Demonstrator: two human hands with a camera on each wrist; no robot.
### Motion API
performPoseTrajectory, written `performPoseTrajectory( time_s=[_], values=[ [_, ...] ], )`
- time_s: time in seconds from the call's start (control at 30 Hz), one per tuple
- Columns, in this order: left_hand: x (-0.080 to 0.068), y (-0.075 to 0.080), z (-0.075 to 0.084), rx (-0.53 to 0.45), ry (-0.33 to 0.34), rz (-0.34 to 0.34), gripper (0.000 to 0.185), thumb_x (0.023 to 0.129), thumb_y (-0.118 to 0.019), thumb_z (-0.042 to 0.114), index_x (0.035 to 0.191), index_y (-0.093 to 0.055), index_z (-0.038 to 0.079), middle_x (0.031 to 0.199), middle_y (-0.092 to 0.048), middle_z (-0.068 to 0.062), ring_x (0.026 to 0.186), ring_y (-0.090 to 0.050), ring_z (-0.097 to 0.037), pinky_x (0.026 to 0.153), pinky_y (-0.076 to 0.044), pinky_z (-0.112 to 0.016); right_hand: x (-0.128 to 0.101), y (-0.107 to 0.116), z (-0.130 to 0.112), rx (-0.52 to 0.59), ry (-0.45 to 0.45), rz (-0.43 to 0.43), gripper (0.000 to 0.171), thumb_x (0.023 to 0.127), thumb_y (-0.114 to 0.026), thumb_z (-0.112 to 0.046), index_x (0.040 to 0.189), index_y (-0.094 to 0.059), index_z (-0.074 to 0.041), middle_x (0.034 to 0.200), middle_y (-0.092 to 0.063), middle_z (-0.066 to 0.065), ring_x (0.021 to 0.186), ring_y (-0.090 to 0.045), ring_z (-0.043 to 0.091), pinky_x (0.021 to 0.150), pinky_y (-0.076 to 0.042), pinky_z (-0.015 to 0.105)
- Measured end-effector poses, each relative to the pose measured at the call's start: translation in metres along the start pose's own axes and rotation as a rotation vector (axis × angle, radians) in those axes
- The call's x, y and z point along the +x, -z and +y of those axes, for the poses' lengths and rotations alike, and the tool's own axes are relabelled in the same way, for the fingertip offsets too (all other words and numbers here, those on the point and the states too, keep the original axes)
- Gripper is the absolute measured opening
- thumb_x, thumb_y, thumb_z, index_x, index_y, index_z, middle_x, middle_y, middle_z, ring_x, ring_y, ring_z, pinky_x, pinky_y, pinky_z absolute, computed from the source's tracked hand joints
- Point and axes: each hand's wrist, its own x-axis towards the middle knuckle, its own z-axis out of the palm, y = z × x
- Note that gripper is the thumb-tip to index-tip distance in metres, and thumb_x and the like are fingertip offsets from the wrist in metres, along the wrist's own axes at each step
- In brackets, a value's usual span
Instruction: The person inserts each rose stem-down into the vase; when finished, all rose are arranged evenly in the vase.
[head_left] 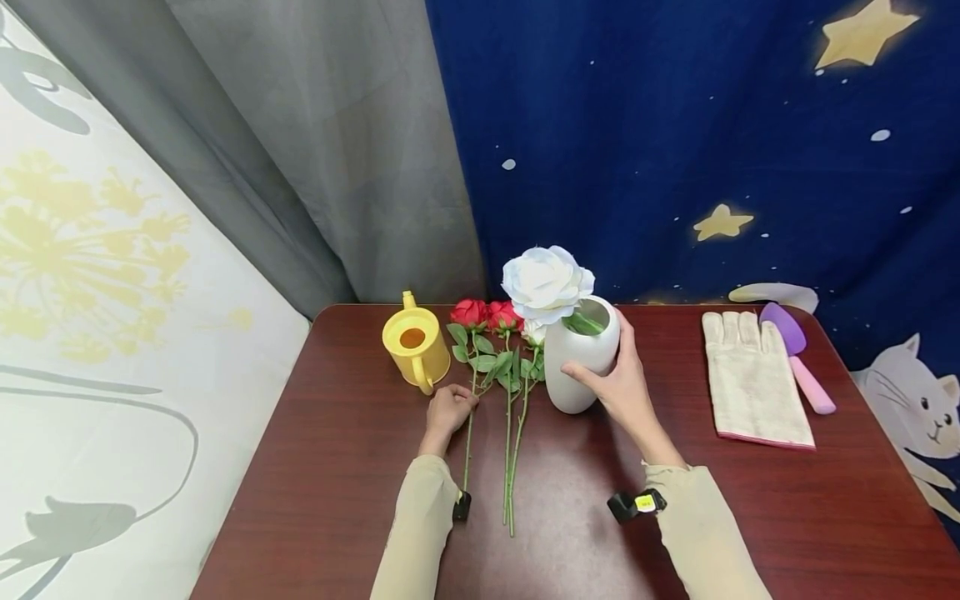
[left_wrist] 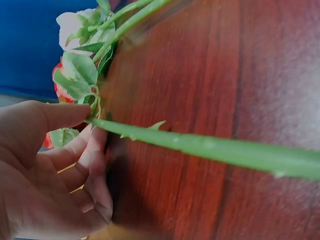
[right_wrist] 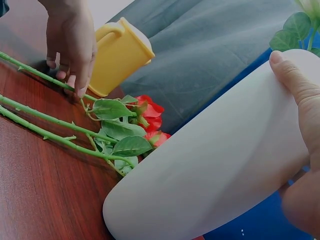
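My left hand (head_left: 448, 408) pinches the green stem (left_wrist: 200, 146) of the leftmost red rose (head_left: 470, 313) between thumb and fingertips, below its leaves. Small thorns stick out along this stem. With its thumb at the front and fingers round the far side, my right hand (head_left: 627, 390) grips a white vase (head_left: 573, 367). A large white flower (head_left: 547, 283) stands in the vase, its head leaning left over the rim. Between the hands lie another red rose (head_left: 504, 316) and a smaller white flower (head_left: 534, 332), stems towards me.
A yellow watering can (head_left: 417, 346) stands just beyond my left hand. On the right of the table (head_left: 330, 500) lie a cream work glove (head_left: 753, 383) and a purple hand trowel (head_left: 785, 329) with a pink handle. Curtains (head_left: 570, 150) hang behind the table's back edge.
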Motion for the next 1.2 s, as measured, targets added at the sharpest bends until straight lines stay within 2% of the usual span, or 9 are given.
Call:
performPoseTrajectory(
  time_s=[0.17,0.33,0.53,0.7,0.87,1.07,1.2],
  values=[
    [0.002,0.002,-0.003,0.0,-0.015,-0.054,0.01,0.079,-0.071,0.015,0.079,-0.068,0.006,0.07,-0.066,-0.002,0.064,-0.057,-0.016,0.065,-0.045,-0.032,0.0,0.0,0.0,0.004,0.004,-0.005,0.094,0.07,-0.082,-0.008,0.144,-0.025,-0.012,0.135,-0.043,0.011,0.116,-0.045,0.025,0.092,-0.037,0.045],
    [0.001,0.002,-0.003,-0.033,-0.017,-0.045,0.009,0.078,-0.071,0.013,0.078,-0.069,0.005,0.069,-0.066,-0.002,0.06,-0.055,-0.013,0.062,-0.044,-0.03,0.001,-0.001,0.001,0.006,0.006,-0.003,0.094,0.07,-0.082,-0.008,0.144,-0.025,-0.012,0.134,-0.044,0.011,0.116,-0.045,0.024,0.092,-0.038,0.045],
    [-0.005,0.002,-0.004,-0.127,-0.022,-0.01,0.008,0.079,-0.072,0.011,0.079,-0.069,0.003,0.069,-0.067,-0.003,0.061,-0.055,-0.011,0.062,-0.045,-0.029,0.0,0.0,0.0,-0.003,0.007,-0.004,0.095,0.07,-0.082,-0.008,0.144,-0.025,-0.012,0.134,-0.043,0.012,0.116,-0.045,0.025,0.091,-0.038,0.046],
    [-0.01,0.005,-0.001,-0.187,-0.031,-0.025,0.01,0.082,-0.071,0.012,0.085,-0.07,0.003,0.07,-0.067,-0.003,0.064,-0.058,-0.015,0.062,-0.046,-0.03,-0.001,-0.001,0.0,-0.001,0.009,-0.004,0.095,0.07,-0.082,-0.008,0.145,-0.024,-0.012,0.134,-0.044,0.011,0.116,-0.046,0.024,0.091,-0.038,0.046],
    [-0.017,0.011,0.009,-0.278,-0.042,-0.035,0.012,0.083,-0.07,0.012,0.09,-0.07,0.002,0.075,-0.068,-0.007,0.072,-0.063,-0.024,0.062,-0.046,-0.028,0.0,0.0,0.0,0.004,0.01,-0.003,0.094,0.07,-0.082,-0.009,0.144,-0.025,-0.013,0.135,-0.043,0.01,0.116,-0.045,0.023,0.091,-0.038,0.045],
    [-0.02,0.019,0.02,-0.401,-0.077,-0.029,0.017,0.083,-0.07,0.009,0.096,-0.07,-0.002,0.078,-0.069,-0.009,0.075,-0.064,-0.018,0.065,-0.047,-0.024,0.0,0.0,0.0,0.003,0.008,-0.001,0.095,0.069,-0.082,-0.008,0.144,-0.025,-0.012,0.135,-0.043,0.011,0.116,-0.045,0.025,0.092,-0.038,0.045],
    [-0.022,0.024,0.025,-0.493,-0.11,-0.035,0.018,0.084,-0.069,0.006,0.098,-0.068,-0.005,0.08,-0.069,-0.011,0.08,-0.066,-0.024,0.067,-0.048,-0.022,0.0,0.001,0.001,0.002,0.01,-0.001,0.094,0.07,-0.082,-0.008,0.144,-0.025,-0.012,0.135,-0.043,0.012,0.116,-0.045,0.025,0.092,-0.038,0.045]
  ],
)
